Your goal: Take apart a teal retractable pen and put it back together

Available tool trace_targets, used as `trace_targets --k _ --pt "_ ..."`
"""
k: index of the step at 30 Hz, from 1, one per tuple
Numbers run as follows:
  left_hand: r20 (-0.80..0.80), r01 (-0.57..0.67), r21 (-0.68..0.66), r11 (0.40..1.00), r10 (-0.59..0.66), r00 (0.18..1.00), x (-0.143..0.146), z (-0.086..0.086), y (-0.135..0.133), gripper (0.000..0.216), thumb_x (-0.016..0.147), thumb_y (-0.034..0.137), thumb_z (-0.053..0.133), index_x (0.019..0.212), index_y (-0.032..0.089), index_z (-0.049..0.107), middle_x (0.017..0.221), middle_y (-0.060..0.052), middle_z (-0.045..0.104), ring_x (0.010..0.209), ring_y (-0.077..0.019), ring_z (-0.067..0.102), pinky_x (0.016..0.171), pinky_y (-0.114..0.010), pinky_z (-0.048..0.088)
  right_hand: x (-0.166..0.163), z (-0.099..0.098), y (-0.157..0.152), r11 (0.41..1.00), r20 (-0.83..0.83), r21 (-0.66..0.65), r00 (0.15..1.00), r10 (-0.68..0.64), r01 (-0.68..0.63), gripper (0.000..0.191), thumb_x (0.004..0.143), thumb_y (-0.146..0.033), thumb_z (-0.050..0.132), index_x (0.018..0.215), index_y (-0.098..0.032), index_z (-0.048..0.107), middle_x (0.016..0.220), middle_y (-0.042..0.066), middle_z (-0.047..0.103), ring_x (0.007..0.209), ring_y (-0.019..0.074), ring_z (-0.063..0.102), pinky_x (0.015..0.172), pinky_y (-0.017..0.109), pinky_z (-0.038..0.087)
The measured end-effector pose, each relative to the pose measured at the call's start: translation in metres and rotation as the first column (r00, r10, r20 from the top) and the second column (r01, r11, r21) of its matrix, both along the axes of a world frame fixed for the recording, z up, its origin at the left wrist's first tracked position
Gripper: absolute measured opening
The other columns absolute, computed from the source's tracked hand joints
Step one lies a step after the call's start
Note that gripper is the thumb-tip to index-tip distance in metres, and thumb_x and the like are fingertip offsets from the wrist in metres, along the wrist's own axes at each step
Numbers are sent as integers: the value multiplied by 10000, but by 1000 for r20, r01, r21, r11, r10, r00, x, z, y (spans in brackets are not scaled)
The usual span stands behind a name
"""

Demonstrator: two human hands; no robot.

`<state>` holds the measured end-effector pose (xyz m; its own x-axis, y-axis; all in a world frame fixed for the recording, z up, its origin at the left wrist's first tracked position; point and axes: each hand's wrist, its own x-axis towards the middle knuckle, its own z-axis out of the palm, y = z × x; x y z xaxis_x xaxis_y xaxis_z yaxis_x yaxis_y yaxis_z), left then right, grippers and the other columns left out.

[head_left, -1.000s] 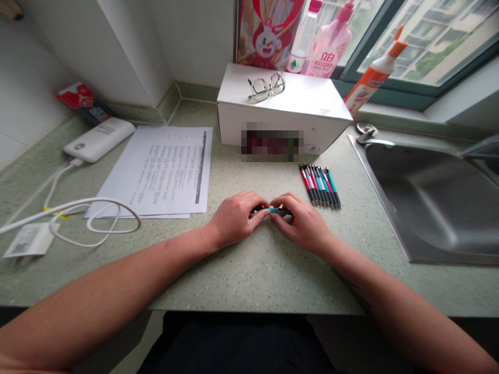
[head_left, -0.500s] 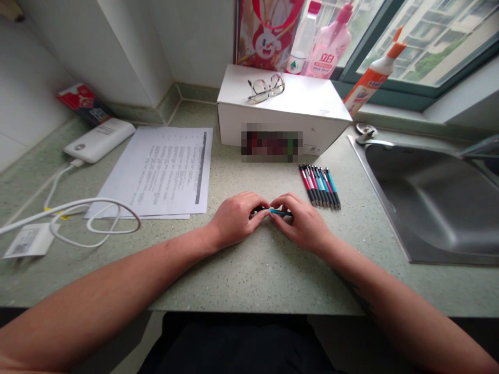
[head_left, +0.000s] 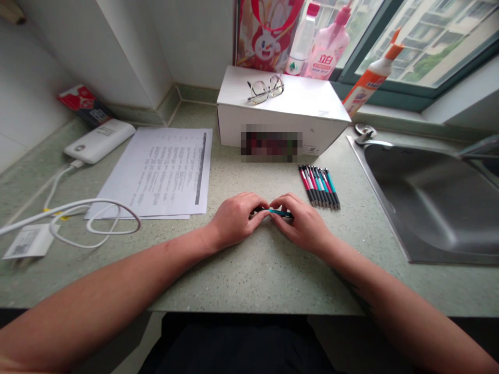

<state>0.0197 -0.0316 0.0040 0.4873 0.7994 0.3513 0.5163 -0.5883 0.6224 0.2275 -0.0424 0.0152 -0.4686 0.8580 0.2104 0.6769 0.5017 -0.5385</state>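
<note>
Between my two hands, just above or on the speckled counter, is a teal and black pen point(head_left: 279, 212) lying roughly sideways. My left hand point(head_left: 238, 217) pinches its left part between thumb and fingers. The pen's right part sits in the closed fingers of my right hand point(head_left: 302, 221). Fingers cover both of its ends in part. To the right, beyond my right hand, a row of several pens point(head_left: 318, 186) in red, white and teal with black grips lies side by side on the counter.
A white box point(head_left: 280, 101) with glasses point(head_left: 266, 89) on top stands behind my hands. Printed sheets point(head_left: 163, 171), a power bank point(head_left: 99, 141) and a white cable point(head_left: 113, 202) lie left. A steel sink point(head_left: 440, 202) is at the right. Bottles point(head_left: 327, 47) stand at the back.
</note>
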Motion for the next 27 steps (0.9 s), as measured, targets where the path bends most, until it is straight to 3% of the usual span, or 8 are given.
trace_targets --k 12,20,27 --pt "9 9 -13 1000 -9 1000 0 -1 0 109 928 240 602 960 165 673 915 -38 705 842 -182 627 776 -333 483 0 -1 0 1000 -6 0 1000 20 -20 103 963 -285 532 982 -201 590 990 68 633 891 199 625 794 354 493" --pt "-2 6 -14 1000 -6 1000 -1 0 0 117 925 254 611 963 165 675 921 -41 704 846 -181 626 777 -334 485 0 -2 1 1000 -1 17 1000 -9 9 110 902 -254 599 995 -199 577 950 49 618 817 182 612 712 322 484" --pt "8 4 -13 1000 -4 1000 0 0 -1 110 929 244 601 958 167 674 917 -40 707 842 -179 629 779 -333 484 0 -1 1 1000 -4 1 1000 17 -17 95 950 -276 550 972 -197 597 975 59 629 884 190 622 787 340 489"
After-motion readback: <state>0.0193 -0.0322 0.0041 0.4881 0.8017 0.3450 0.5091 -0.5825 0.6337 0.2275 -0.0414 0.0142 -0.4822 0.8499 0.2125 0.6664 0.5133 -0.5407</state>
